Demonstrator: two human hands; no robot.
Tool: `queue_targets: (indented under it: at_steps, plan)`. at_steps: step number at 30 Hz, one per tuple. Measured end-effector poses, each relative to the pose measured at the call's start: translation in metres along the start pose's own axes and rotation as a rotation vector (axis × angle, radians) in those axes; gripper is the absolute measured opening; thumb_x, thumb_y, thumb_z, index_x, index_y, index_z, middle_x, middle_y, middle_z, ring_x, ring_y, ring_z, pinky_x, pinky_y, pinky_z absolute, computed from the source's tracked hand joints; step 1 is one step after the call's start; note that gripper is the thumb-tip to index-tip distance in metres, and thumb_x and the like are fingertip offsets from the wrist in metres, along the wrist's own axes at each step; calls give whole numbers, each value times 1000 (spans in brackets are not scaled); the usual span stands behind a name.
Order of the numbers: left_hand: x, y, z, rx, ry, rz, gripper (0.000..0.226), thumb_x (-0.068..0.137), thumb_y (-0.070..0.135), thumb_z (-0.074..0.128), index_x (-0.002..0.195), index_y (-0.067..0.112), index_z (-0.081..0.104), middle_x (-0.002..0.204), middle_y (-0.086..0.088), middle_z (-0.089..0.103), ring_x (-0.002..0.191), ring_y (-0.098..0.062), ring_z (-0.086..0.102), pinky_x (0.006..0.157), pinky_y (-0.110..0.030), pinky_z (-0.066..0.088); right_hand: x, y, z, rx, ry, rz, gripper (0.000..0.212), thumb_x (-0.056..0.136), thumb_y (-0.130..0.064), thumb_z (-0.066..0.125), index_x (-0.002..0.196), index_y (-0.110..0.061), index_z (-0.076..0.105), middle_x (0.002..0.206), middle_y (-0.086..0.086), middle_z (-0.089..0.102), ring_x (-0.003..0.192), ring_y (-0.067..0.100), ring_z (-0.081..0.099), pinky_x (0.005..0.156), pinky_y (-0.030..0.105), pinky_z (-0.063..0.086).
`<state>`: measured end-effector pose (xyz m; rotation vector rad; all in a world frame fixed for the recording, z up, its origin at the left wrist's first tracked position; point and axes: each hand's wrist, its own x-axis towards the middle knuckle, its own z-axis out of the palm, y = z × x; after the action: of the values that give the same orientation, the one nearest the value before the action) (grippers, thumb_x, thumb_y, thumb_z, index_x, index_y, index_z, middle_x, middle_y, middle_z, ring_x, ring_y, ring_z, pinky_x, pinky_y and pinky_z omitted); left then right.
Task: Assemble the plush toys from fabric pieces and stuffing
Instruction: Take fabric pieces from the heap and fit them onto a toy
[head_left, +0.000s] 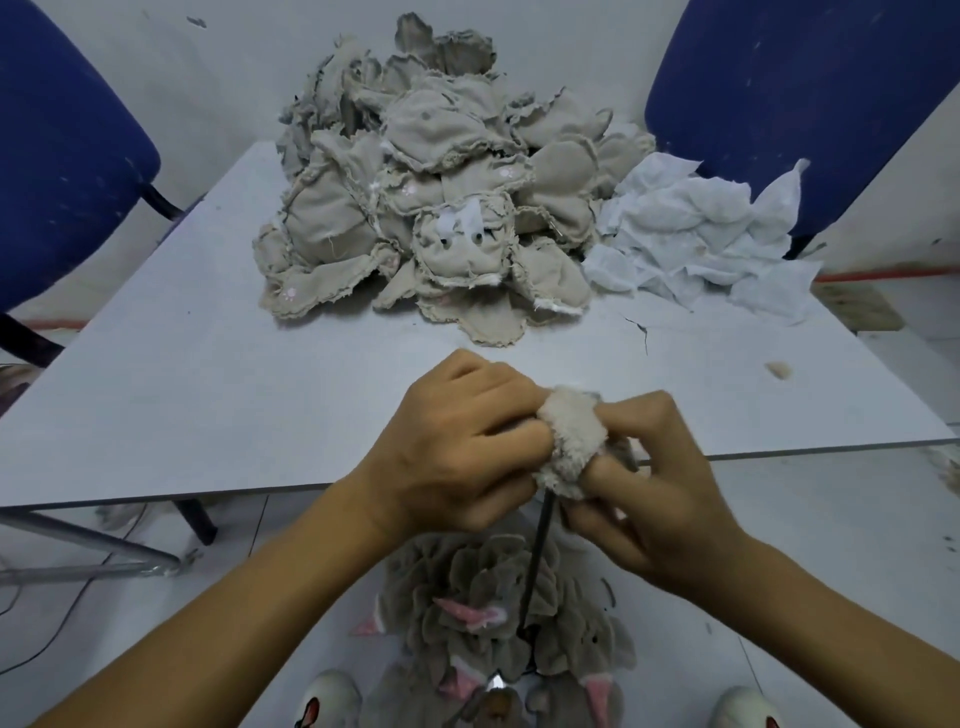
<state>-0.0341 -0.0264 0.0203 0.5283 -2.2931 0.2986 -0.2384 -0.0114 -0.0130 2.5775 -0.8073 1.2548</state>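
Both hands meet over the near edge of the grey table (208, 395). My left hand (457, 447) and my right hand (660, 488) together grip a small fluffy cream plush piece (571, 441), fingers pinched into it from both sides. A thin dark rod (535, 561) runs down from under the piece toward the floor. A big heap of beige inside-out fabric pieces (426, 208) lies at the table's far middle, one showing two small eyes. White fabric pieces (696, 228) lie to its right.
Grey plush toys with pink ears (483, 613) are piled on the floor between my white shoes (327, 696). Blue chairs stand at far left (62, 156) and far right (800, 104). Cables trail on the floor at the left. A fluff tuft (777, 370) sits on the table.
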Motion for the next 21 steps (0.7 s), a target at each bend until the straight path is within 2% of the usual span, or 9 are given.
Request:
queue_targets:
  at_steps: [2, 5, 10, 13, 15, 17, 19, 21]
  plan:
    - [-12, 5, 11, -47, -55, -46, 5, 73, 10, 61, 76, 6, 60, 93, -11, 67, 77, -29, 59, 66, -41, 41, -13, 0, 9, 9, -66, 53, 19, 83, -13, 66, 74, 3, 71, 98, 17, 58, 81, 28, 47, 62, 45, 43]
    - [-24, 15, 22, -158, -53, -181, 18, 73, 11, 60, 86, 13, 49, 96, -4, 59, 82, -25, 53, 68, -36, 36, -24, 2, 13, 40, -104, 155, 26, 85, -18, 63, 75, 4, 71, 89, 21, 62, 82, 24, 44, 63, 45, 43]
    - [-28, 9, 9, -208, -185, -220, 25, 72, 13, 55, 96, 16, 48, 86, -8, 60, 78, -21, 46, 67, -34, 34, -26, 9, -4, 140, -352, 99, 38, 90, -38, 62, 97, -2, 69, 105, 16, 56, 90, 27, 48, 73, 44, 44]
    - [-17, -4, -4, -251, -279, -229, 21, 73, 14, 52, 91, 8, 61, 77, -3, 55, 74, -13, 37, 65, -28, 34, -15, 18, -16, 183, -452, 20, 34, 88, -32, 65, 102, -1, 64, 109, 16, 54, 92, 27, 49, 76, 35, 45]
    - [-5, -10, -10, -286, -285, -274, 20, 74, 17, 51, 87, 6, 63, 73, 6, 46, 68, -10, 34, 59, -27, 36, -3, 23, -20, 204, -410, -11, 26, 85, -24, 68, 99, -7, 57, 104, 11, 52, 84, 20, 45, 67, 28, 41]
    - [6, -13, -14, -340, -262, -318, 12, 74, 18, 52, 83, 11, 58, 71, 12, 38, 64, -7, 31, 58, -23, 32, 10, 24, -22, 217, -310, 30, 26, 82, -22, 74, 93, -10, 54, 96, 7, 50, 76, 17, 42, 60, 26, 37]
    - [14, -15, -17, -413, -250, -383, 10, 73, 21, 52, 82, 26, 50, 67, 16, 39, 61, -5, 35, 59, -17, 31, 21, 27, -25, 221, -209, 104, 24, 80, -22, 77, 82, -8, 57, 88, 5, 51, 71, 18, 44, 60, 25, 36]
    - [20, -20, -20, -500, -254, -475, 12, 73, 26, 55, 81, 33, 48, 66, 16, 46, 63, -5, 42, 62, -20, 37, 30, 28, -25, 223, -157, 168, 24, 81, -24, 77, 77, -8, 60, 83, 1, 53, 70, 15, 47, 61, 19, 36]
